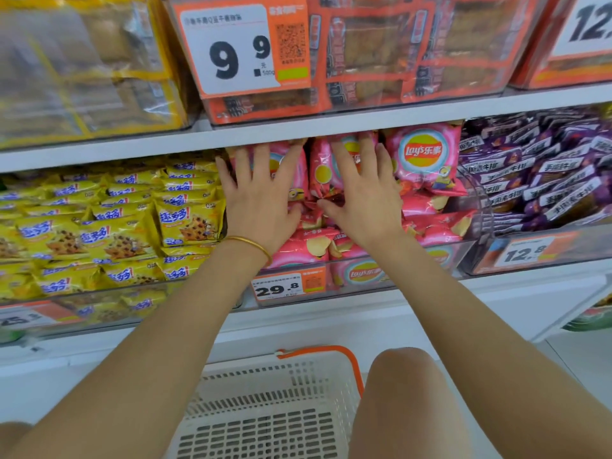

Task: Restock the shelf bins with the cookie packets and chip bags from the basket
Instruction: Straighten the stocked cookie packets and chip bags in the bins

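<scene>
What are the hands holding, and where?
Nothing is held. The left hand and right hand press flat and open against the pink chip bags.

One head-worn camera looks forward and down, close to the shelf [298,127], basket [248,372] at the bottom edge.

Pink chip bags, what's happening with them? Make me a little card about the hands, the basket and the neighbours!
Left hand: flat, fingers spread, pressing the pink chip bags
Right hand: flat, fingers spread, pressing the same bags
Bin on the left: yellow cookie packets
Bin on the right: purple packets
Price tag under the chips: 29.8
Basket: below the shelf, no packets in the part that shows
</scene>
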Available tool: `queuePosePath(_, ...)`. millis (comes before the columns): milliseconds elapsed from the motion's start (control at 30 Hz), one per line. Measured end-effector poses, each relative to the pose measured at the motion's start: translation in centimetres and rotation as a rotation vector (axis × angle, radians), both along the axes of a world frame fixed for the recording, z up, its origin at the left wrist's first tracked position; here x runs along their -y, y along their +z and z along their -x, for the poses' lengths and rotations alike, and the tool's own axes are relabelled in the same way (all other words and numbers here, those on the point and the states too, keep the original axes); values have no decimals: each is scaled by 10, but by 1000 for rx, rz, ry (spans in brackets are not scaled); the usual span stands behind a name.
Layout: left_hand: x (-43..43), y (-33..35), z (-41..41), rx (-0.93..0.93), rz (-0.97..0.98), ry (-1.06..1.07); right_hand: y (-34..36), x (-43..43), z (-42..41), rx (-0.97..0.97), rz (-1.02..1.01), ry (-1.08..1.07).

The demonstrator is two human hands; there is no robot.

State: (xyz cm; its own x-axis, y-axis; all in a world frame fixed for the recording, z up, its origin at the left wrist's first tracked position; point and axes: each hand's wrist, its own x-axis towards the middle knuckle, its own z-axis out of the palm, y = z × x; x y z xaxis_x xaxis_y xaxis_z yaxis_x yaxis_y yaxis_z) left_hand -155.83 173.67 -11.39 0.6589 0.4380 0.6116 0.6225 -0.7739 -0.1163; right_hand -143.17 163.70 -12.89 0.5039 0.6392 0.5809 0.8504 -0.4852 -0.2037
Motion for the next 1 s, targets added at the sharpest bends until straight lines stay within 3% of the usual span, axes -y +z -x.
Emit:
queuePosePath(400, -15, -1, 2, 51, -163, -78, 8, -7, 7, -17, -35, -1)
queuePosePath(667, -8, 8, 19, -85, -155, -113, -5, -4, 13, -11, -66, -23)
queuePosePath(800, -10, -4, 23, -43, -108, -85, -3, -3, 18, -12, -31, -9)
queuePosePath(900, -5, -6, 24, -31, -126, -88, 3, 10, 17, 56, -137, -8)
queuePosePath(1000, 7, -2, 18, -23, -169, -108, 7, 33, -1, 90, -297, -174)
